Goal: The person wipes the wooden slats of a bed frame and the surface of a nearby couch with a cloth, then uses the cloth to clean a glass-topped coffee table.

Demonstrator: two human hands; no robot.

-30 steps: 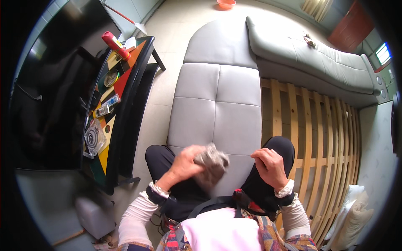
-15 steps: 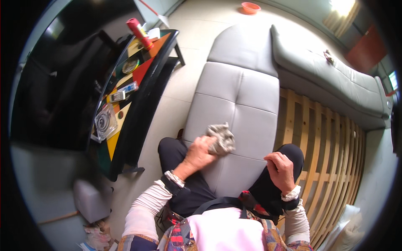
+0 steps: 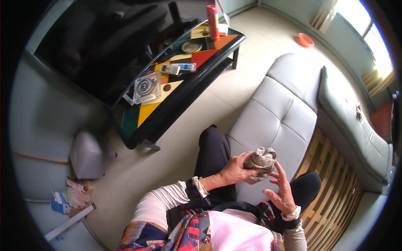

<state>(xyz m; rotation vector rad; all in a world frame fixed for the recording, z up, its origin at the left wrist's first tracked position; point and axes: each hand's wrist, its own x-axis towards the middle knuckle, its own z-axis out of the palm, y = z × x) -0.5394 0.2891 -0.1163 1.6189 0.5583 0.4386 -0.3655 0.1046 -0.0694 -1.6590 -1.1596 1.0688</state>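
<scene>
Left hand (image 3: 236, 170): curled firmly around the left side of a crumpled grey-brown cloth (image 3: 262, 162).
Right hand (image 3: 283, 192): half open and empty, with fingers spread; raised just beside the cloth; fingertip contact cannot be told.
Cloth position: bunched between both hands, over the near end of a grey tufted seat cushion (image 3: 277, 115).
Slatted base (image 3: 328, 175): wooden, right of the seat cushion.
Low table (image 3: 148, 115): black-edged, multicoloured; left of the seat cushion; bearing a remote control (image 3: 169, 69) and red canister (image 3: 213, 23).
Basin (image 3: 306, 40): orange, on the far floor (image 3: 268, 35).

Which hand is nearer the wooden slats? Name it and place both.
Right. The right hand is just left of the wooden slats; the left hand is farther left, gripping the crumpled cloth.
</scene>
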